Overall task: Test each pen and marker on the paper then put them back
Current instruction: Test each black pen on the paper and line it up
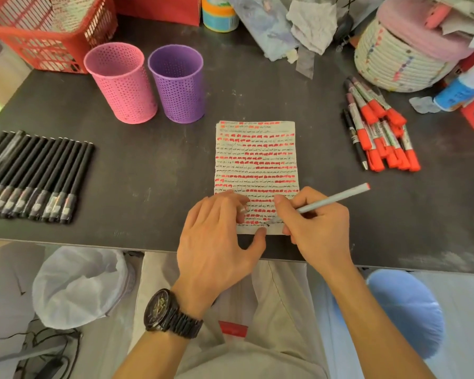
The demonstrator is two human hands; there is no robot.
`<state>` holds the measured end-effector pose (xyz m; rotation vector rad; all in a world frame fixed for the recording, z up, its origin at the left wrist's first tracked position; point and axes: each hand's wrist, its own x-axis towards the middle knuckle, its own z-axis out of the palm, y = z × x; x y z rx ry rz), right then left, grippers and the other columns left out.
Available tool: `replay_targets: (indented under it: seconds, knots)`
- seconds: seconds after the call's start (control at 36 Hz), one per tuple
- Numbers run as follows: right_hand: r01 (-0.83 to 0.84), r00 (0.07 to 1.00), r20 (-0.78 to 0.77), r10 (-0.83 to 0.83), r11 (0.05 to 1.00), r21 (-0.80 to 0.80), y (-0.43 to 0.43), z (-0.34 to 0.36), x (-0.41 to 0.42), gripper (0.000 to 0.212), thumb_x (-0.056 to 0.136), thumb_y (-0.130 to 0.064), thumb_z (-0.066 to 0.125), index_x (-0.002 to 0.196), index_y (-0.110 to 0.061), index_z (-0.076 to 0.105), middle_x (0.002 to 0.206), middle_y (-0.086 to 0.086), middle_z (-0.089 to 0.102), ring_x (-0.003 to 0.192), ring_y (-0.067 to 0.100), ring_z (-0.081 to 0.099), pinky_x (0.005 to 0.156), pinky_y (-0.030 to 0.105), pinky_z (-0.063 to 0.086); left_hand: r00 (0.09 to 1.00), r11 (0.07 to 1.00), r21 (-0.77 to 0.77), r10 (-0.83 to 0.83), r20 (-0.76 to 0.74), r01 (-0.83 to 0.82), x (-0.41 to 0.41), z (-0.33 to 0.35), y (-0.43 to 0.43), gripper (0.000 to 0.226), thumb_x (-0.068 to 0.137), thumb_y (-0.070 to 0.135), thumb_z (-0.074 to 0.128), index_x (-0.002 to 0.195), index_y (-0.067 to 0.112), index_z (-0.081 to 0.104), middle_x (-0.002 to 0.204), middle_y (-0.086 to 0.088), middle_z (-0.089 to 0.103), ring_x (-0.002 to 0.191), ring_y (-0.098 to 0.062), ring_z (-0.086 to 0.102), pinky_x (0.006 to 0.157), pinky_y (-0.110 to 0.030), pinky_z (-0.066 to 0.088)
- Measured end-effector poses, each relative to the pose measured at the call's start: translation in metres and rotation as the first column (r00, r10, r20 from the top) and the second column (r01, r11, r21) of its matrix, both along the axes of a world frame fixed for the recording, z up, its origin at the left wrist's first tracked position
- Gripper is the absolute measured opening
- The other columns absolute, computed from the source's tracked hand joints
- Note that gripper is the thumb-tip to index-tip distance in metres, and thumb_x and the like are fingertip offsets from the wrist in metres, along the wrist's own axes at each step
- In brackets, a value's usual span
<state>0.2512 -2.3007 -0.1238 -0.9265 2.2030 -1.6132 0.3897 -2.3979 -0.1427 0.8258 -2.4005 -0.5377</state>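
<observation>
A sheet of paper (256, 160) covered in rows of red marks and black scribbles lies in the middle of the dark table (162, 165). My right hand (316, 225) grips a thin grey pen (337, 198) with a red end, its tip on the paper's bottom edge. My left hand (216, 239) rests flat on the paper's lower left corner, fingers spread. A row of black pens (33, 176) lies at the left. A pile of red-capped markers (381, 132) lies at the right. Pink (119, 82) and purple (178, 83) mesh cups stand behind the paper.
A red plastic basket (44, 31) sits at the back left. A woven rope basket (402, 53), crumpled paper (312, 26) and a taped tin (219, 13) crowd the back right. A lined waste bin (80, 285) stands under the table's front edge, a blue stool (405, 310) at the right.
</observation>
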Motion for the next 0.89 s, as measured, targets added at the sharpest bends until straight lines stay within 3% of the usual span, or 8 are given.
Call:
replay_targets:
  seconds: [0.08, 0.31, 0.58, 0.78, 0.89]
  knots:
    - [0.006, 1.0, -0.025, -0.005, 1.0, 0.013, -0.0006, -0.0007, -0.0015, 0.027, 0.09, -0.015, 0.074, 0.067, -0.008, 0.061, 0.055, -0.013, 0.065, 0.048, 0.004, 0.064, 0.049, 0.012, 0.049, 1.0, 1.0, 0.003, 0.008, 0.011, -0.008, -0.0005, 0.0002, 0.0005, 0.038, 0.08, 0.053, 0.067, 0.098, 0.024, 0.051, 0.113, 0.014, 0.065, 0.106, -0.006, 0.056, 0.103, -0.018, 0.029]
    - [-0.001, 0.999, -0.047, 0.004, 0.998, 0.059, -0.0016, -0.0016, -0.0017, 0.026, 0.09, -0.013, 0.072, 0.068, -0.005, 0.061, 0.059, -0.007, 0.066, 0.049, 0.004, 0.065, 0.051, 0.011, 0.05, 0.999, 1.0, -0.001, 0.014, -0.034, -0.014, -0.0014, 0.0024, 0.0019, 0.036, 0.08, 0.051, 0.066, 0.096, 0.023, 0.049, 0.115, 0.012, 0.066, 0.107, -0.009, 0.059, 0.102, -0.027, 0.038]
    - [0.005, 0.999, -0.036, -0.003, 0.998, 0.062, -0.0013, -0.0017, -0.0023, 0.026, 0.09, -0.013, 0.071, 0.069, -0.004, 0.06, 0.06, -0.006, 0.066, 0.051, 0.006, 0.067, 0.051, 0.011, 0.05, 0.999, 1.0, -0.003, 0.023, -0.037, -0.023, -0.0016, 0.0039, 0.0023, 0.035, 0.081, 0.052, 0.064, 0.096, 0.023, 0.051, 0.112, 0.012, 0.066, 0.103, -0.008, 0.06, 0.101, -0.026, 0.039]
    - [0.007, 1.0, -0.015, -0.006, 0.998, 0.057, -0.0016, -0.0018, -0.0025, 0.026, 0.091, -0.014, 0.071, 0.069, -0.006, 0.059, 0.059, -0.009, 0.066, 0.051, 0.007, 0.067, 0.049, 0.013, 0.05, 0.999, 1.0, -0.003, 0.027, -0.03, -0.028, -0.0017, 0.0043, 0.0018, 0.037, 0.08, 0.052, 0.065, 0.099, 0.021, 0.056, 0.106, 0.013, 0.065, 0.101, -0.006, 0.058, 0.1, -0.02, 0.034]
    - [-0.009, 1.0, 0.002, 0.009, 0.999, 0.048, -0.0017, -0.0002, -0.0023, 0.028, 0.092, -0.016, 0.071, 0.068, -0.009, 0.059, 0.057, -0.011, 0.065, 0.05, 0.008, 0.066, 0.049, 0.014, 0.051, 0.999, 0.999, 0.043, 0.033, -0.014, -0.032, -0.0011, 0.005, -0.0003, 0.04, 0.078, 0.052, 0.068, 0.103, 0.022, 0.059, 0.1, 0.023, 0.054, 0.099, -0.001, 0.055, 0.102, -0.008, 0.025]
